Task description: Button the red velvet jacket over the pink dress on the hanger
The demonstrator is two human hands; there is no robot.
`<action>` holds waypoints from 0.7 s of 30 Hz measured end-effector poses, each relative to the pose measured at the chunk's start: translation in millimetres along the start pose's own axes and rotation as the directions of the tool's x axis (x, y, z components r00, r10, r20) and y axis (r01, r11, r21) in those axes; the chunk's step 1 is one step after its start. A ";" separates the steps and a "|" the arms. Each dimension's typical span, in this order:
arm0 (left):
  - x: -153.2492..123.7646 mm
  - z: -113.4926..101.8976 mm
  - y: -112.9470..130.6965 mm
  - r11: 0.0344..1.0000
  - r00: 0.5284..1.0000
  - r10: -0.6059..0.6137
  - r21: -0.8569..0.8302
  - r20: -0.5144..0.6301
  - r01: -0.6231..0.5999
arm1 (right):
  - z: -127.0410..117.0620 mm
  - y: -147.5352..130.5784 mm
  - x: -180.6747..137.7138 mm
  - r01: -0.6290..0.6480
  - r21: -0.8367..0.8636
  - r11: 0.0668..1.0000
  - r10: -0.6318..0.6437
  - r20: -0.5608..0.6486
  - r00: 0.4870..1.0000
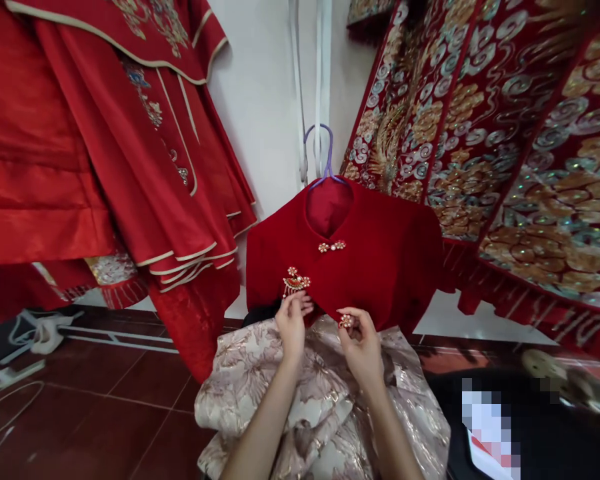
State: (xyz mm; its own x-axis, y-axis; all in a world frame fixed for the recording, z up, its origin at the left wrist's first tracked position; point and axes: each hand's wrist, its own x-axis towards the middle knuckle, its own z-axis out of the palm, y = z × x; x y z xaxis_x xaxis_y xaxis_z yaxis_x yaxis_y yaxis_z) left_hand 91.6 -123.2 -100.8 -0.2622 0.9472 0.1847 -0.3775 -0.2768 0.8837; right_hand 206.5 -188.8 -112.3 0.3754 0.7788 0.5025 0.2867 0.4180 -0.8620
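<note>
A dark red velvet jacket [380,230] with a jewelled flower clasp [332,247] at its collar hangs before me. On its front sits a gold and red fan-shaped brooch [296,283] with dangling beads. Just below this brooch is my left hand [293,323], fingers loosely bent and apart, close to the jacket's lower edge. Whether it touches the beads is unclear. My right hand [364,347] pinches a small jewelled flower ornament [347,322] between thumb and fingers by the hem. Shiny beige floral fabric [250,373] lies beneath both forearms.
The jacket's purple hanger [330,153] hooks onto a white upright post [323,87]. Red garments [145,153] hang at left, heavily embroidered ones [460,133] at right. A black surface [545,433] at lower right carries a partly blurred phone-like object [487,453]. White cables [15,407] lie on the tiled floor.
</note>
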 end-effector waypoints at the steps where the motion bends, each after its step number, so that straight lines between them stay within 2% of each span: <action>1: 6.8 5.0 8.0 0.997 0.999 -0.031 -0.077 -0.024 0.029 | -0.9 -1.1 -0.6 0.006 -0.010 1.000 -0.006 -0.001 1.000; 4: 19.3 17.7 26.2 0.953 0.993 -0.119 -0.284 -0.022 0.108 | -0.6 -1.7 -2.9 0.034 -0.014 0.999 -0.034 0.013 0.999; 7: 18.3 23.4 31.5 0.914 0.985 -0.172 -0.368 0.028 0.170 | 1.3 0.2 -5.9 0.036 0.003 0.999 -0.037 0.033 0.999; 10: 12.0 24.3 27.9 0.903 0.982 -0.185 -0.387 0.045 0.187 | 2.0 1.2 -8.3 0.022 0.012 1.000 -0.022 0.047 0.999; 18: 8.2 24.8 21.2 0.937 0.995 -0.096 -0.339 -0.027 0.081 | 5.3 -2.4 -12.3 0.003 0.025 1.000 -0.005 0.064 0.998; 21: 11.3 23.5 22.9 0.948 0.994 -0.098 -0.309 -0.044 0.080 | 6.7 -0.2 -12.6 0.001 0.031 1.000 -0.004 0.084 0.996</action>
State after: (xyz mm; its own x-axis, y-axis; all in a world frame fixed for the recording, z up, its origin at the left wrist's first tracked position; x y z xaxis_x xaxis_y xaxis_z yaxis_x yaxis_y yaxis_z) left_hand 100.9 -115.0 -68.5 -0.2629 0.9617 0.0778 -0.6532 -0.2368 0.7192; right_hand 195.8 -195.6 -118.9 0.2989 0.8139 0.4982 0.2595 0.4330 -0.8632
